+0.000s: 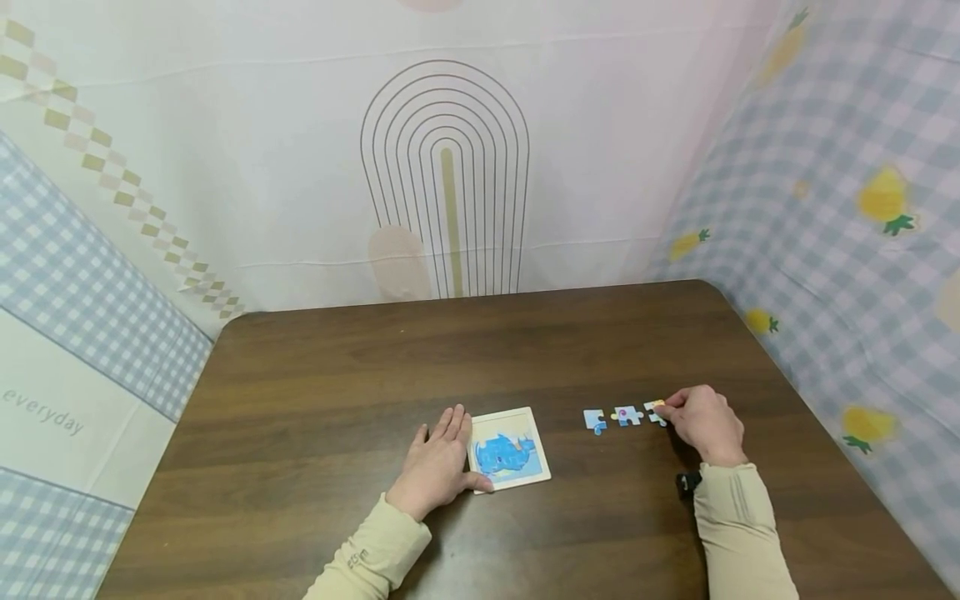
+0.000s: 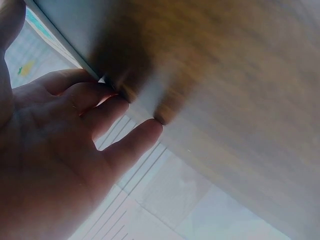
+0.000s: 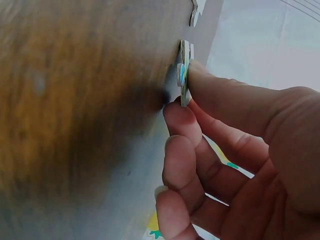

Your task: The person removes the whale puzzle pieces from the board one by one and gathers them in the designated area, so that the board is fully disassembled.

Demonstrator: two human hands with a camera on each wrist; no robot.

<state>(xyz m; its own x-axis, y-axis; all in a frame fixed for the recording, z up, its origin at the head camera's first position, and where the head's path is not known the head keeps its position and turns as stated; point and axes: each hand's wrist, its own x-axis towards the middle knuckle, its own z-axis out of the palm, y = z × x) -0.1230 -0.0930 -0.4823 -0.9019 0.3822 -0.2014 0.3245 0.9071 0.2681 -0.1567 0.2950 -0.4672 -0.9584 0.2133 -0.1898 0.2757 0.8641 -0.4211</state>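
Observation:
My left hand (image 1: 438, 467) lies along the left side of a square puzzle tray (image 1: 546, 458), fingers straight and thumb over its lower left corner. In the left wrist view, the fingertips (image 2: 132, 137) reach the table beside the tray's edge (image 2: 65, 48). Inside the tray is a blue whale picture (image 1: 502, 455) made of puzzle pieces. To the right, my right hand (image 1: 707, 423) pinches a light puzzle piece (image 3: 183, 75) between thumb and index finger, the piece close over the table. Its other fingers are curled loosely.
Two loose puzzle pieces, a left one (image 1: 593, 419) and a middle one (image 1: 626, 415), lie in a row between the tray and the right hand. Patterned cloth (image 1: 585, 167) hangs behind and beside the brown wooden table (image 1: 337, 367). A small black device (image 1: 686, 483) sits at the right wrist.

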